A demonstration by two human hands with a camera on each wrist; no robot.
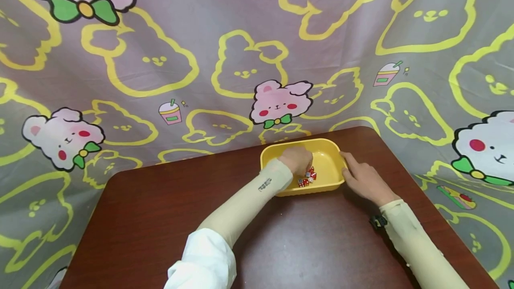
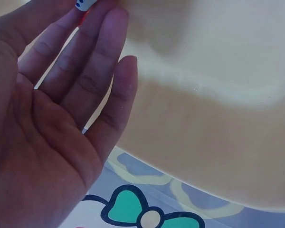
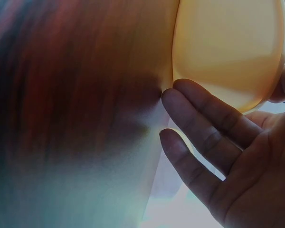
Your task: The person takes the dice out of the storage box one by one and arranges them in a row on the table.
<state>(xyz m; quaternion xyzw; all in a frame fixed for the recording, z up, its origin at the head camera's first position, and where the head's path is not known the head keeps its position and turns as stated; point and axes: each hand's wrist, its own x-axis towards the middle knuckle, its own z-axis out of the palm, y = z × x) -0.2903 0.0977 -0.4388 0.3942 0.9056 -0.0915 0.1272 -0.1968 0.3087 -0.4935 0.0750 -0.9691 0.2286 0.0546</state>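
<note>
In the head view a yellow plastic tray [image 1: 331, 162] sits near the table's far edge with several small red and white dice [image 1: 309, 176] in it. My left hand [image 1: 297, 159] reaches down into it from the left. A white die with blue dots [image 2: 84, 4] is pinched at the left fingertips, with a bit of red just below it in the left wrist view; the other fingers are loosely bent. At the tray's right end my right hand [image 1: 363, 177] holds the rim, thumb and fingers spread across the end wall.
The brown wooden table [image 1: 180, 213] spreads out toward me, on both sides of my left arm. Behind it hangs a patterned cloth [image 1: 225, 101] with cartoon rabbits, close to the tray's far side. A dark band [image 1: 378, 222] is on my right wrist.
</note>
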